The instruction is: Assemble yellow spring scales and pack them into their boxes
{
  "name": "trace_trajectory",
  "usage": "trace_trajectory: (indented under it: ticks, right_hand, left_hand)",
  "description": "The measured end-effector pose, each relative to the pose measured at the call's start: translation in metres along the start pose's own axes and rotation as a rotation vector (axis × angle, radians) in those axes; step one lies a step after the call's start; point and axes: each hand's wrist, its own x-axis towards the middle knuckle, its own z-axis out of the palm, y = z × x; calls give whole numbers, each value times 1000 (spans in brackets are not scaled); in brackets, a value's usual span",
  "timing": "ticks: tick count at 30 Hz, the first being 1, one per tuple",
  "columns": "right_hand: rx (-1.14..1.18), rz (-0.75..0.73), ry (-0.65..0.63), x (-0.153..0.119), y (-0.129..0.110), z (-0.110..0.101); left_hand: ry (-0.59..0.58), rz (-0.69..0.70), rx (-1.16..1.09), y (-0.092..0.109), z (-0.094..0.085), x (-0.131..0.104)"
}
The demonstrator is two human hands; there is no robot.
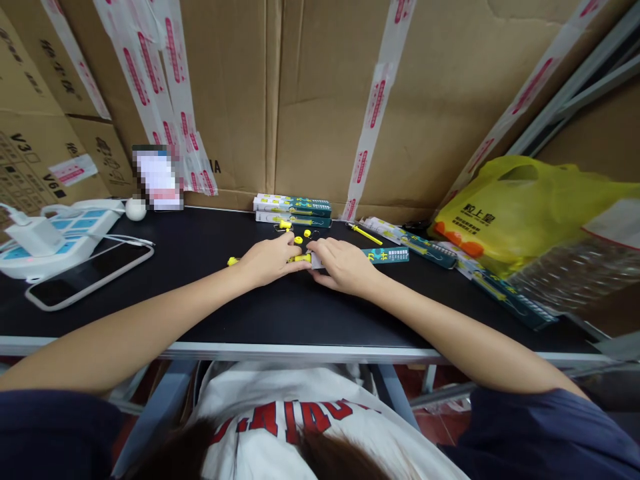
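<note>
My left hand (270,259) is closed round a yellow tube (301,258), whose other end sticks out on the left of the palm. The tube's right end meets the open end of a slim teal and white box (393,255). Around that box my right hand (343,265) is wrapped, its fingers at the box's left end. Just beyond my hands lie small yellow caps (299,240) and a yellow piece with a wire hook (285,225). How far the tube reaches into the box is hidden by my fingers.
Stacked slim boxes (293,211) stand at the back. A yellow rod (367,233), more boxes (505,293) and a yellow bag (510,207) are to the right. On the left are a phone (90,273), a power strip (95,230) and a white ball (135,209). Cardboard walls the back.
</note>
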Motion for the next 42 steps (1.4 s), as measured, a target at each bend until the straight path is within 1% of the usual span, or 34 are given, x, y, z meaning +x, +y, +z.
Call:
trace_trajectory:
  ticks: [3, 6, 9, 13, 16, 19, 23, 27, 30, 32, 35, 36, 38, 40, 42]
  right_hand:
    - [-36, -5, -4, 0, 0, 0]
    - [-50, -36, -20, -1, -1, 0]
    - [-29, -47, -4, -1, -1, 1]
    - [-53, -79, 5, -2, -1, 4]
    - [-133, -148, -2, -3, -2, 4]
    - [-193, -222, 12, -3, -2, 3]
    - [-230, -284, 77, -3, -5, 1]
    - [-239, -294, 144, -3, -13, 1]
    - [-243, -251, 151, -4, -17, 0]
    - [-254, -212, 120, -4, -16, 0]
    - [-252, -146, 30, -3, -8, -1]
    - [-245, -119, -2, -3, -4, -2]
    - [-223, -61, -51, -3, 5, -2]
    - [-187, -2, -74, -3, 15, -3]
    - [-146, 51, -83, -4, 23, -4]
  left_hand:
    - [-19, -51, -196, 0, -1, 1]
    - [-82, -197, -447, -2, 0, 1]
    - [-134, -287, -608, -1, 1, 2]
    - [-182, -402, -727, 4, -2, 3]
    - [-229, -473, -757, 7, -5, 5]
    - [-257, -519, -802, 7, -4, 5]
    - [-283, -542, -909, 7, -1, 4]
    - [-272, -549, -997, 12, 1, 4]
    - [-204, -548, -1079, 9, 4, 8]
    - [-139, -533, -1116, 3, 6, 10]
    - [-68, -455, -992, -10, 4, 11]
    - [-44, -416, -899, -13, 2, 11]
    - [-2, -296, -635, -19, -3, 8]
    - [-9, -183, -407, -24, -8, 6]
    - [-11, -151, -274, -30, -10, 6]
